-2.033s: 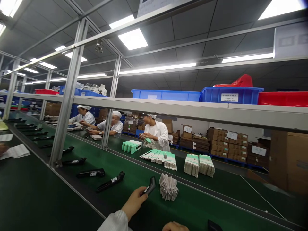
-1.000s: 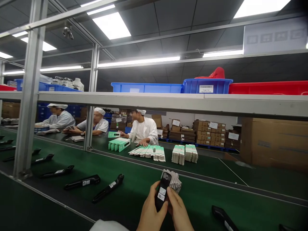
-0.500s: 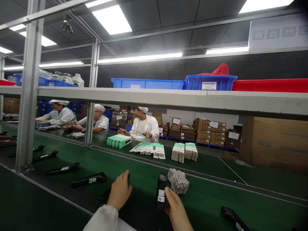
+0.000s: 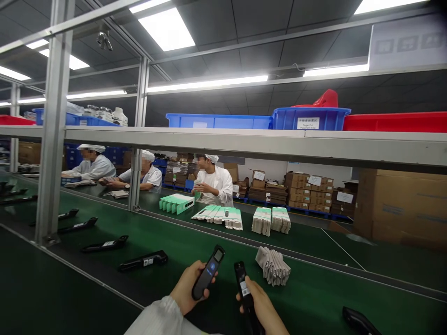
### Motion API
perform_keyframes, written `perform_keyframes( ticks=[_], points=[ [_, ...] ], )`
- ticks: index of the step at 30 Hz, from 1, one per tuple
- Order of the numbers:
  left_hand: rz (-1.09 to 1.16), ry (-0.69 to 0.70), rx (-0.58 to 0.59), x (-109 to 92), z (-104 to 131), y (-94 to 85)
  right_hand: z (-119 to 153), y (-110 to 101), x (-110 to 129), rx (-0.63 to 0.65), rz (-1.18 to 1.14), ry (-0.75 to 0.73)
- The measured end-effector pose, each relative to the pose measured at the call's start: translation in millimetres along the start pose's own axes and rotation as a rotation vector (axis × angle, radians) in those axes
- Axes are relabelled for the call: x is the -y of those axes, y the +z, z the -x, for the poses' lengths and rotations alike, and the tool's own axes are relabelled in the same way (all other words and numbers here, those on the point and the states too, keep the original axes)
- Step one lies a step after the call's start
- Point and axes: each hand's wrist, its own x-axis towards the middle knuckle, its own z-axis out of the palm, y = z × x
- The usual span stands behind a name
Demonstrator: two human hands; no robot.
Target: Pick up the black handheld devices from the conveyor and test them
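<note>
A black handheld device (image 4: 208, 272) with a small lit screen is gripped in my left hand (image 4: 188, 286), tilted up to the right. My right hand (image 4: 261, 302) is wrapped round a second black device (image 4: 245, 293) that bears white labels; its lower end runs toward the bottom edge. The two devices are apart. Just beyond my right hand, a bundle of folded grey-white pieces (image 4: 273, 266) rests on the green surface (image 4: 307, 288). Left of my left hand lies a black device (image 4: 144, 261) with a white label.
More black devices lie in a row to the left (image 4: 104, 244), and one at the lower right (image 4: 359, 321). Metal posts (image 4: 52, 139) and an overhead shelf (image 4: 223, 139) frame the view. Across the divider, green-and-white boxes (image 4: 218, 216) stand near people in white.
My left hand has lifted a device from the green surface, its screen now showing. The device in my right hand has tilted leftward at the top. The view has shifted slightly.
</note>
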Motion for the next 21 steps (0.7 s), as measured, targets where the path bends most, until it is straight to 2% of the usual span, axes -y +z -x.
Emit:
perform_keyframes(
  ticks=[2, 6, 8, 11, 14, 16, 19, 21],
  points=[
    [0.173, -0.05, 0.065, 2.0, 6.3, 12.7, -2.6, -7.5, -1.0, -0.023, 0.096, -0.042],
    [0.311, -0.064, 0.168, 5.5, 17.4, 32.7, -1.9, -21.0, 1.6, -0.167, 0.365, -0.124],
    [0.276, -0.027, 0.17, 8.7, 20.0, 39.9, -1.1, -24.3, 3.2, -0.225, 0.528, -0.149],
    [0.083, 0.107, 0.08, 15.4, 19.2, 47.0, 0.6, -21.7, 7.3, -0.287, 0.578, -0.237],
    [-0.194, 0.403, -0.026, 22.0, 17.5, 51.0, 5.7, -11.0, 15.9, -0.218, 0.407, -0.337],
    [-0.317, 0.545, -0.038, 25.4, 19.6, 53.8, 11.6, -1.7, 23.6, -0.085, 0.188, -0.269],
    [-0.381, 0.56, -0.015, 29.2, 27.6, 60.3, 22.7, 10.4, 35.4, 0.05, -0.158, -0.072],
    [-0.39, 0.545, -0.007, 30.7, 32.0, 64.9, 29.5, 15.3, 41.2, 0.085, -0.288, -0.027]
  ],
)
